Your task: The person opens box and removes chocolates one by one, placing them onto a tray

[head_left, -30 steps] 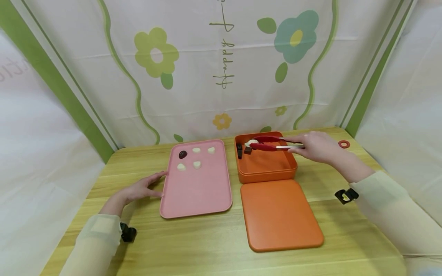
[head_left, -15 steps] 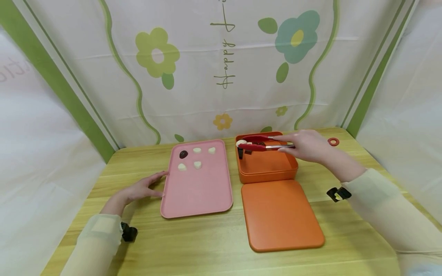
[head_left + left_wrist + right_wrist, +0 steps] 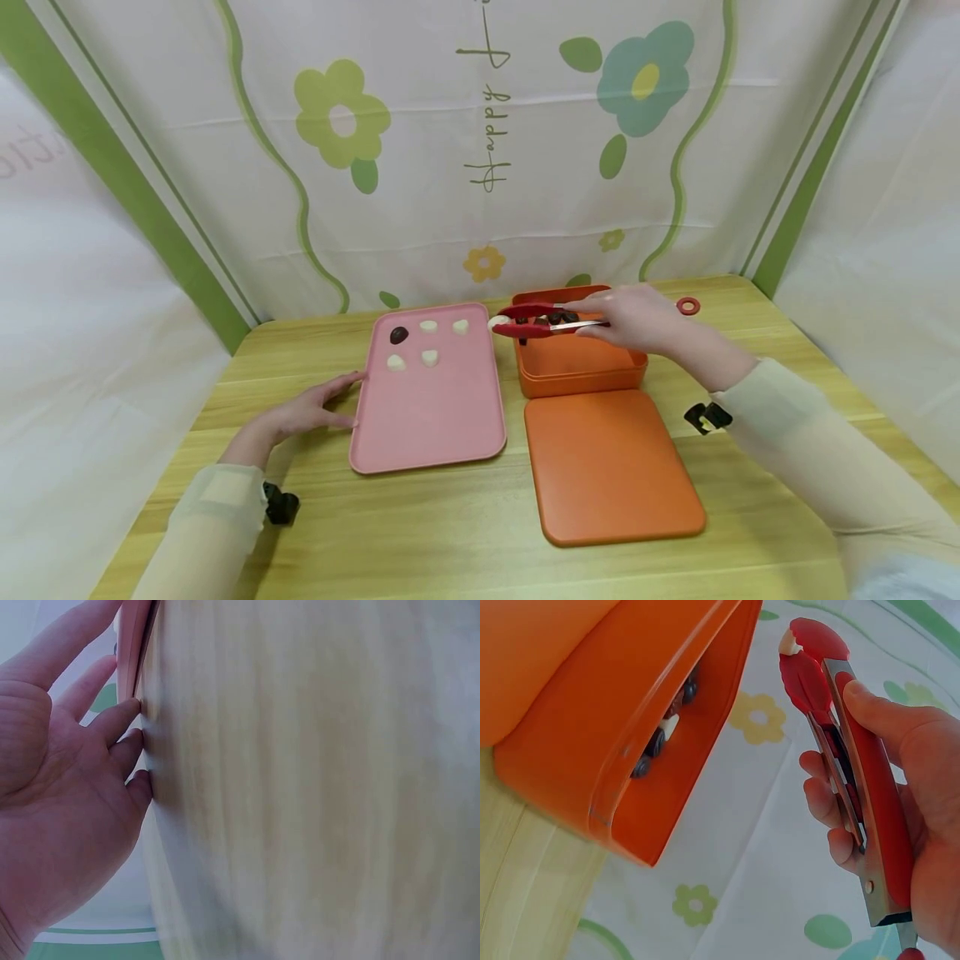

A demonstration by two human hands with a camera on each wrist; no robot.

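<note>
My right hand (image 3: 637,318) grips red-tipped metal tongs (image 3: 877,802), the thumb on one arm and the fingers round the other. Between the tong tips sits a white chocolate piece (image 3: 498,322), above the gap between the pink tray and the orange box. The orange box (image 3: 581,383) holds several dark pieces and a pale one, partly hidden by the tongs in the head view. Fingertips of my left hand (image 3: 303,412) touch the left rim of the pink tray (image 3: 427,425). On that tray lie one dark chocolate (image 3: 398,335) and several white ones (image 3: 430,358) toward the far end.
The orange lid (image 3: 611,467) lies flat in front of the box. A red ring (image 3: 688,306), seen past the right wrist, is at the tongs' handle end. Behind the wooden table (image 3: 420,533) hangs a flowered curtain (image 3: 420,217).
My right hand has carried the tongs and the white chocolate leftward, from inside the orange box to the tray's right edge. My left hand has stayed at the tray's rim.
</note>
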